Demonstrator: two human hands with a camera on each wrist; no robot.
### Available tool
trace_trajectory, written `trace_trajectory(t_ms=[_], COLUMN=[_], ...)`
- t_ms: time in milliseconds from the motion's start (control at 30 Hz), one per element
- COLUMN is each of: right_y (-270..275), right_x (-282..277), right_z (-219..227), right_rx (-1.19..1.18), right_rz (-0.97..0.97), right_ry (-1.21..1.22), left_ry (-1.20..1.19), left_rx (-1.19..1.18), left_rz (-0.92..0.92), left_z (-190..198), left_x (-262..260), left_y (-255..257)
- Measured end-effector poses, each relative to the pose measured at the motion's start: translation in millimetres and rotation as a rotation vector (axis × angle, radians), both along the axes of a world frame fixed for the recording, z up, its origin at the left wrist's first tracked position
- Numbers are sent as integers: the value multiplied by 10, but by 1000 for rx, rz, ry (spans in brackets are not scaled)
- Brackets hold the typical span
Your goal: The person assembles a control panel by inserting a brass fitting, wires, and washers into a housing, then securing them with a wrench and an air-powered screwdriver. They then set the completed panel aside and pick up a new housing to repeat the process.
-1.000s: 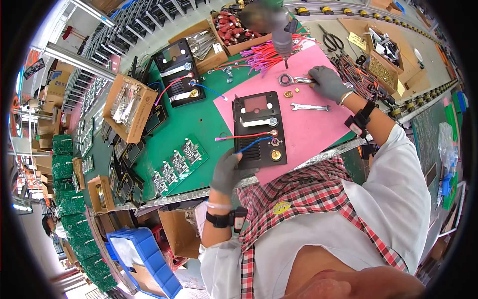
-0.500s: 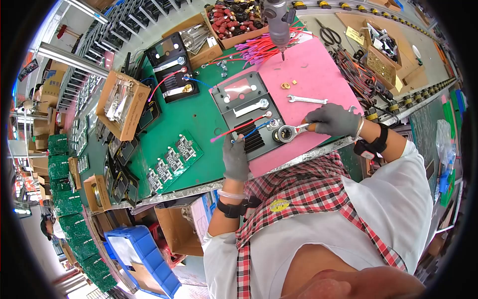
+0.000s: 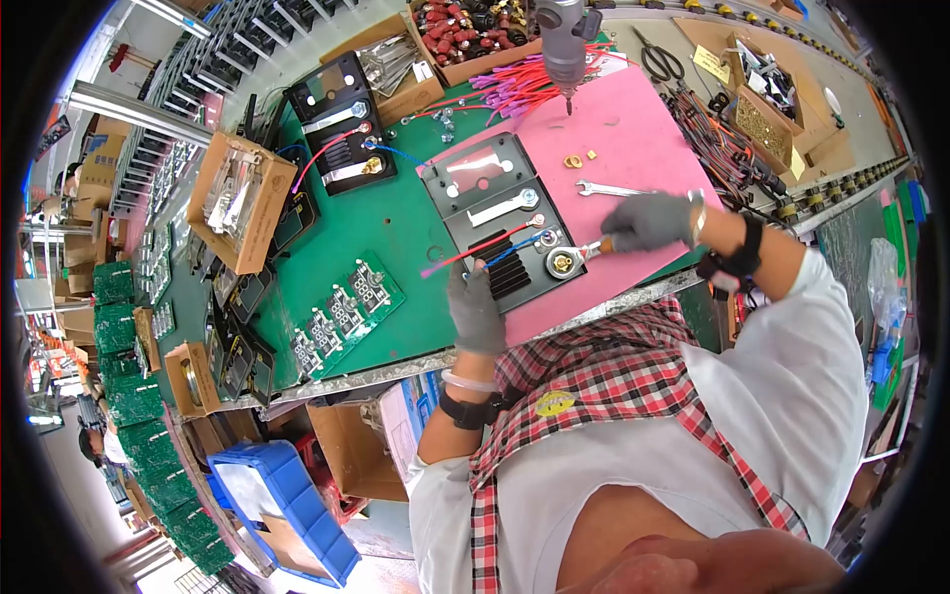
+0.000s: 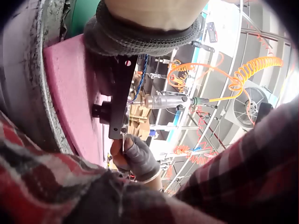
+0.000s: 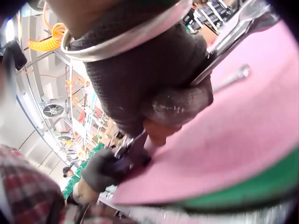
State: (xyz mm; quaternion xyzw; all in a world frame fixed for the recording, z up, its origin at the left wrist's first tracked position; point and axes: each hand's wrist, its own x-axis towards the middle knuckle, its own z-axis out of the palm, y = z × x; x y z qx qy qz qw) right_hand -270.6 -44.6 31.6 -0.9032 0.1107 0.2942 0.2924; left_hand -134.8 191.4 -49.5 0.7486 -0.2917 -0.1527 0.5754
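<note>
In the head view a black panel (image 3: 510, 220) lies tilted on the pink mat (image 3: 643, 129), with a red wire, a blue wire and a brass fitting at its lower right. The gloved left hand (image 3: 477, 312) grips the panel's lower left edge, its thumb on top by the blue wire's end. The gloved right hand (image 3: 648, 222) is curled round a ratchet wrench (image 3: 588, 249), whose ring end sits around the brass fitting. In the right wrist view the wrench shaft (image 5: 219, 58) passes through the right hand (image 5: 154, 84).
An open-end wrench (image 3: 609, 189) and small brass parts (image 3: 573, 160) lie on the mat beyond the panel. A power driver (image 3: 562, 45) hangs above the mat's far edge. Left are a second panel (image 3: 336, 119), circuit boards (image 3: 341, 312) and a carton (image 3: 247, 203); cables (image 3: 708, 148) lie right.
The right hand picked up the ratchet wrench from the mat and brought it toward the body, onto the brass fitting. The panel shifted left and turned, with the left hand still on its edge.
</note>
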Motion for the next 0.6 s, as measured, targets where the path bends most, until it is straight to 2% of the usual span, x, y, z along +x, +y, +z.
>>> trace_trajectory(t_ms=[33, 67, 100, 133, 200, 233, 300, 333, 400, 467, 600], right_y=[95, 249, 429, 564, 742, 702, 487, 273, -30, -47, -26], right_x=[-157, -296, -447, -490, -506, -508, -471, -329, -59, 158, 59], right_z=[-136, -174, -290, -286, -228, -237, -273, -164, -7, 165, -47], right_rx=[-32, -25, -21, 81, 75, 64, 46, 62, -82, -108, -27], right_rz=[1, -109, -258, -381, -500, -439, -328, -214, 7, 1, -3], right_ry=[-105, -115, -198, -139, -62, -93, -153, -51, 5, 142, 33], left_ry=[241, 477, 592, 706, 699, 690, 546, 474, 396, 351, 452], left_rx=[-96, -199, -260, -319, -376, -403, -178, -69, -64, -58, -130], left_rz=[14, 57, 78, 96, 109, 116, 99, 90, 55, 64, 144], left_z=[4, 7, -4, -10, 65, 100, 91, 71, -30, -64, -184], left_x=[-19, -37, -44, -52, -80, -83, -25, 3, 61, 45, -12], left_y=[-13, -28, -52, -74, -131, -139, -82, -58, -42, -26, -17])
